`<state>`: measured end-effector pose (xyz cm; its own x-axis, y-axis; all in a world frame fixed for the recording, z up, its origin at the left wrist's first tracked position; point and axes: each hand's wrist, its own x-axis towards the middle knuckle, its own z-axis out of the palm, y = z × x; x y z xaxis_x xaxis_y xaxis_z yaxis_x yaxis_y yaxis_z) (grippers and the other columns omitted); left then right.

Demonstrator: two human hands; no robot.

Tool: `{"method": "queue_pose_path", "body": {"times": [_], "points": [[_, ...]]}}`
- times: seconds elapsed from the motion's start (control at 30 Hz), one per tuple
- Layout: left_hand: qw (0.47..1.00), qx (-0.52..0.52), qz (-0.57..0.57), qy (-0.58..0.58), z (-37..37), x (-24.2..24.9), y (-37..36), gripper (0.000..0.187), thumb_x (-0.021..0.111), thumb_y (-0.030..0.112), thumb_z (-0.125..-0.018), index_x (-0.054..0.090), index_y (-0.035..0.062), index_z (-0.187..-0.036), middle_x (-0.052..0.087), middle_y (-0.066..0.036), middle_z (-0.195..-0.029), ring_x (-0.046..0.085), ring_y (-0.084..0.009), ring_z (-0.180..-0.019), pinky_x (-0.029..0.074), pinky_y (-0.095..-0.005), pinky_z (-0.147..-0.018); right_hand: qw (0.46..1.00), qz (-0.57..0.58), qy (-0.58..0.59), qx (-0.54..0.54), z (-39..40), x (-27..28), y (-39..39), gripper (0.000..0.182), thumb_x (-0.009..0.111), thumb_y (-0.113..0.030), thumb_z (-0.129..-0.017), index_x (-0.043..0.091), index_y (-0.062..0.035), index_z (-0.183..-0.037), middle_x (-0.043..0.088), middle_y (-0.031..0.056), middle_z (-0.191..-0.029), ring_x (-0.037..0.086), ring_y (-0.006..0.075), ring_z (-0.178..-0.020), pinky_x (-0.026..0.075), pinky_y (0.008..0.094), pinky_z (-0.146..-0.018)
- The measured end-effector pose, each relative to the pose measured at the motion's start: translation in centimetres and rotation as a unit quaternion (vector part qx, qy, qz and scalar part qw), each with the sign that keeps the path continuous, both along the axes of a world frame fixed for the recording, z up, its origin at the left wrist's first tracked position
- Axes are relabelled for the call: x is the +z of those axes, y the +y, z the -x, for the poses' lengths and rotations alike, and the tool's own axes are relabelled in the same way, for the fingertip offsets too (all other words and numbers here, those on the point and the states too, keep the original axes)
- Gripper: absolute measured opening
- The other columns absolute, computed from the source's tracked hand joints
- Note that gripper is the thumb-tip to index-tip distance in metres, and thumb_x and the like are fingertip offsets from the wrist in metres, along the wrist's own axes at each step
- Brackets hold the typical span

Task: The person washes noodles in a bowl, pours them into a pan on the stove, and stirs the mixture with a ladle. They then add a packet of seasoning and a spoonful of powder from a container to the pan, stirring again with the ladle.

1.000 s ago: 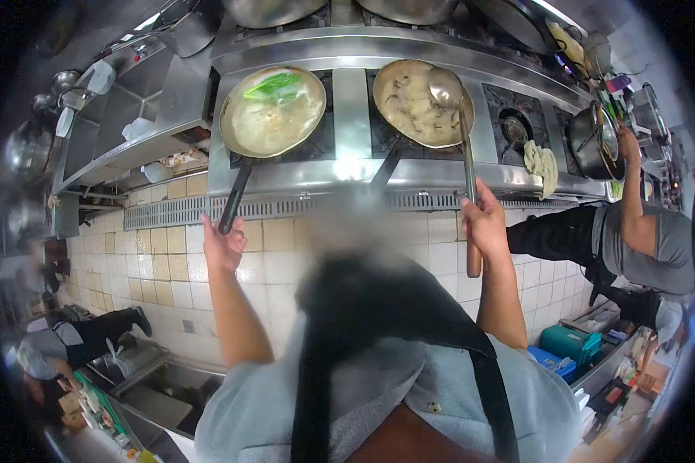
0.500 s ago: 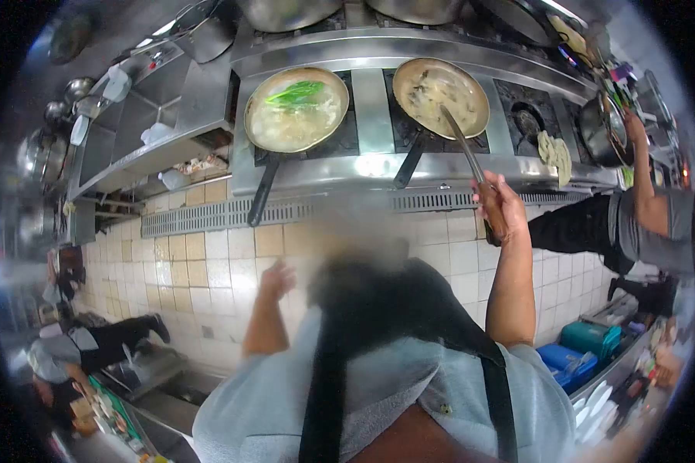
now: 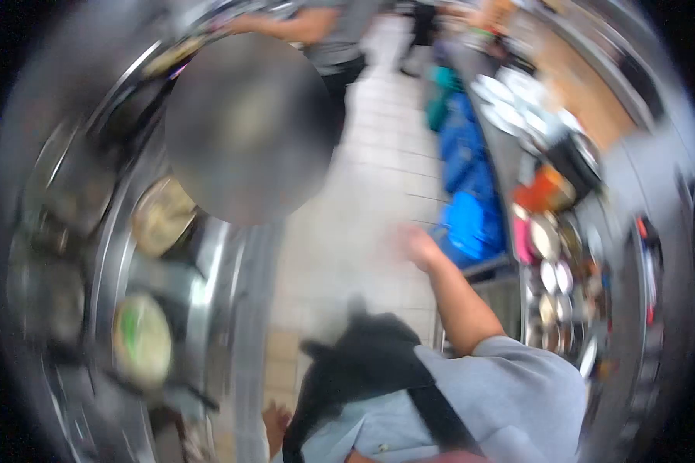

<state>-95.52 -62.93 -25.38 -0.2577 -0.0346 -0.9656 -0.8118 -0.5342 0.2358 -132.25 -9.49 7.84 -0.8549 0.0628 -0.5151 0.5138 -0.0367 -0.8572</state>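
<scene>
My right hand (image 3: 417, 245) is out in front of me above the tiled floor, next to a blue bin (image 3: 469, 225). Its fingers are smeared by motion, and no utensil shows in it. Low in the view, my left hand (image 3: 276, 423) hangs by my apron, its fingers apart and holding nothing visible. On the stove at left sits a pan (image 3: 144, 339) of pale liquid with green leaves. Beyond it stands another pan (image 3: 164, 216) with light brown contents, partly covered by a round grey blur. The long metal utensil is not visible.
To the right runs a counter (image 3: 483, 116) with white plates (image 3: 502, 100) and several small containers (image 3: 556, 278). A teal bin (image 3: 440, 96) stands beyond the blue ones. Ahead, a co-worker (image 3: 340, 35) reaches toward the stove. The tiled aisle (image 3: 378, 170) lies between stove and counter.
My view has swung right, so the stove now lies at left. My right hand, which gripped a long metal utensil over the pan, has moved away and shows no utensil.
</scene>
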Motion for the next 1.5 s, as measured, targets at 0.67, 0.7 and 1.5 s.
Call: {"method": "queue_pose_path", "body": {"times": [0.67,0.7,1.5], "points": [[0.853,-0.508,0.081,0.089,24.1,5.1,25.6,0.038,0.042,0.029,-0.098,0.031,0.0143,-0.132,0.046,-0.017,-0.118,0.051,-0.0319,-0.093,0.049,-0.0411,-0.067,0.434,-0.717,0.31,-0.449,-46.5,43.2,30.7,0.034,0.064,-0.018,-0.09,0.061,-0.0022,-0.12,0.066,0.0042,-0.104,0.059,0.0111,-0.097,0.046,0.0254,-0.088],[0.843,-0.525,0.076,0.09,24.3,5.2,26.7,0.039,0.041,0.028,-0.099,0.029,0.0147,-0.134,0.046,-0.017,-0.12,0.051,-0.0324,-0.095,0.049,-0.0412,-0.069,0.386,-0.725,0.317,-0.475,-49.3,45.1,31.9,0.035,0.063,-0.018,-0.09,0.061,-0.0014,-0.121,0.066,0.0056,-0.108,0.06,0.0126,-0.101,0.046,0.0263,-0.09],[0.668,-0.726,0.082,0.143,27.3,9.6,35.5,0.05,0.047,0.026,-0.097,0.041,-0.0048,-0.137,0.055,-0.023,-0.126,0.06,-0.0308,-0.102,0.052,-0.0409,-0.079,0.284,-0.812,-0.28,-0.427,-59.8,60.4,33.1,0.044,0.077,-0.039,-0.072,0.07,-0.001,-0.092,0.069,0.0174,-0.091,0.066,0.0283,-0.087,0.05,0.0401,-0.077]]}}
